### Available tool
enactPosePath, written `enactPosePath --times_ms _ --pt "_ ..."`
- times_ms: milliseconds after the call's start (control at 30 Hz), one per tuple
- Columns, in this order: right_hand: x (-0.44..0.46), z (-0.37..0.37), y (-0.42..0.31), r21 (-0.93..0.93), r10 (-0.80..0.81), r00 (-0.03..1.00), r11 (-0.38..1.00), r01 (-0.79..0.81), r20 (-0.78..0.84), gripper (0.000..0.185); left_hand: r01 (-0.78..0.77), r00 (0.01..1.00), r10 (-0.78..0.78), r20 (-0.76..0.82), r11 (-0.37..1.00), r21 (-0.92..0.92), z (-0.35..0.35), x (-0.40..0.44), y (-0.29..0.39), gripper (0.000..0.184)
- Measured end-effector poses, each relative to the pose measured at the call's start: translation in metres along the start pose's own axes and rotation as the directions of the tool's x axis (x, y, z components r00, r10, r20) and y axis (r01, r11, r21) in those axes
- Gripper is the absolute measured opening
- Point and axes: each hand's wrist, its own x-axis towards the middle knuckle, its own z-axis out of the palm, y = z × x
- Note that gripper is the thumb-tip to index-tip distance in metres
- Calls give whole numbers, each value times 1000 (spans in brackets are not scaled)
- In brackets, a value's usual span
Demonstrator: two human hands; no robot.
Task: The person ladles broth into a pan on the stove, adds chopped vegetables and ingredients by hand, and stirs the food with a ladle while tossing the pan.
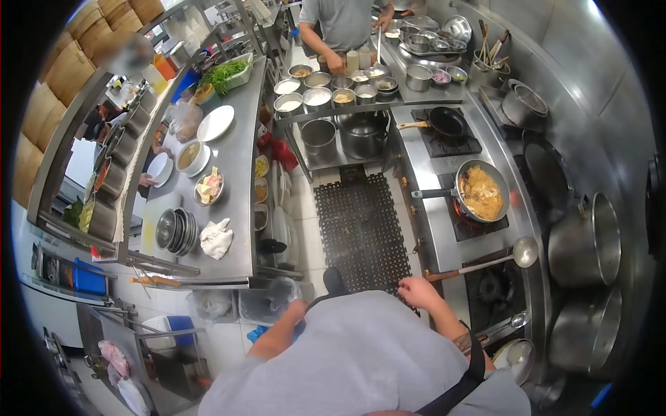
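Observation:
My right hand [418, 293] is held low beside the stove, its fingers curled. Any object in them is too small or hidden to make out. Just above it lies the wooden handle of a ladle [525, 252]; I see no grip on it. My left hand [297, 309] hangs by my side, near a grey bin [267, 305], with its fingers mostly hidden. On a burner ahead to the right, a pan [504, 173] holds an orange-yellow noodle-like food [480, 194] with pale pieces; flame glows beneath. Behind it sits a dark frying pan [449, 120].
A steel counter [239, 152] on the left carries a white plate [216, 123], a bowl of soup [189, 157], stacked dark dishes [177, 231] and a cloth [216, 238]. A co-worker [338, 28] reaches over ingredient pots [318, 98]. A black mat [361, 222] covers the floor; large pots [584, 243] line the right wall.

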Motion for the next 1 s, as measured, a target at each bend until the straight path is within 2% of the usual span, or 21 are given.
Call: enactPosePath --times_ms 33,67,133,167,200,267,333,533,567,600,633,700,733,767,800,833,867,900,933,1000 --pt "-13 5 13 12 11 1000 1000 -11 14 31 -16 999 13 32 995 103 4 -6 3 20" --pt "-23 4 18 22 16 999 1000 -17 29 30 -5 1000 3 21 995 98 1 -17 6 20" --pt "-42 1 25 38 -37 997 999 34 64 29 -264 964 224 141 858 441 -4 -34 10 21" --pt "-52 -10 20 34 -1 986 999 -5 167 34 -258 965 201 167 829 497 1 -33 6 24" --pt "-62 -14 20 32 -14 986 999 8 168 34 -246 969 194 156 832 497 -2 -38 11 24" --pt "-81 -19 23 46 -144 987 989 141 65 28 -267 958 172 228 824 500 -10 -53 16 27" --pt "-90 -31 13 16 -114 988 993 113 100 29 -247 963 157 217 836 490 -12 -60 17 28" --pt "-63 -25 -3 39 -105 994 994 104 24 31 -202 971 119 208 875 441 4 -47 15 27" --pt "-53 -20 -12 55 -90 996 994 90 1 31 -80 997 78 16 973 218 2 -49 23 27" --pt "-42 -16 -21 67 -79 997 994 80 -23 30 9 986 -16 -164 999 -42 -5 -50 35 27" --pt "-33 -9 -29 92 -76 997 993 78 -23 31 123 962 -174 -210 964 -235 -21 -54 62 29" --pt "-21 -7 -47 102 -68 996 993 63 49 32 -18 950 -87 -301 943 -332 -76 -64 121 29" --pt "-16 -7 -57 123 -50 992 992 36 114 34 -256 914 83 -397 877 -407 -116 -76 159 27" --pt "-13 -12 -69 120 -24 988 993 5 155 35 -324 926 130 -354 754 -571 -161 -95 200 23" --pt "-8 -12 -71 101 -25 985 995 8 173 35 -569 813 305 -496 596 -566 -206 -121 239 23" --pt "-7 -13 -70 106 30 981 993 -51 193 34 -744 668 503 -548 476 -469 -259 -153 264 18" --pt "-5 -14 -69 112 89 975 987 -113 205 34 -879 472 670 -573 313 -359 -299 -180 281 15" --pt "0 -18 -67 -14 49 977 999 -47 206 33 -882 174 747 -642 -171 -438 -317 -193 292 16" --pt "4 -22 -66 -21 57 980 998 -54 189 33 -657 -128 676 -726 -606 -449 -337 -203 299 17" --pt "16 -24 -65 -143 84 978 988 -57 192 32 -588 -565 618 -547 -766 -259 -396 -229 305 21"
